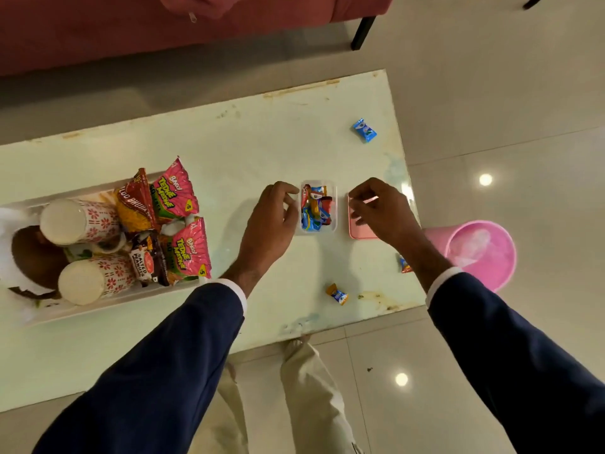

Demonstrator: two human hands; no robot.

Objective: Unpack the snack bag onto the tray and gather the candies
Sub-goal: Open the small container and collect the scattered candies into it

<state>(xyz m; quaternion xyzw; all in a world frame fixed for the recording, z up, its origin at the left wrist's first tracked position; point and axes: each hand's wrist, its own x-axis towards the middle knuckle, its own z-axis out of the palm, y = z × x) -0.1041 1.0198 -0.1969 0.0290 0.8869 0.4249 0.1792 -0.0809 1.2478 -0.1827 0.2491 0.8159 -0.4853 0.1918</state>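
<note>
**Candies gathered in a clear box on a pale table**

A pale green table (229, 142) with worn, stained edges stands on a glossy tiled floor (507, 109), with a dark red sofa (98, 27) beyond it. The landmark here is the small clear box (334, 208) near the table's right end, which holds a heap of wrapped candies (316, 209) in blue, orange and red.

The left hand (271, 224) touches the box's left wall, fingers curled in a narrow pinch at the rim; nothing can be made out between the fingertips. The right hand (383, 209) hovers just right of the box, its fingers bent and close together over a pink lid (361, 234) lying flat on the table; whether it grips the lid cannot be told.

Further from the box, loose candies remain on the table: a blue candy (364, 130) well beyond it towards the sofa, an orange-and-blue candy (337, 293) on the near side, and another candy (404, 265) partly hidden by the right forearm. Far left of the box sits a white tray (98, 306) carrying two floral paper cups (98, 280) lying on their sides, two pink snack packets (176, 194), a red-and-yellow packet (137, 204) and a peanut packet (144, 262). A pink bucket (481, 253) stands on the floor to the right of the box, off the table.
</note>
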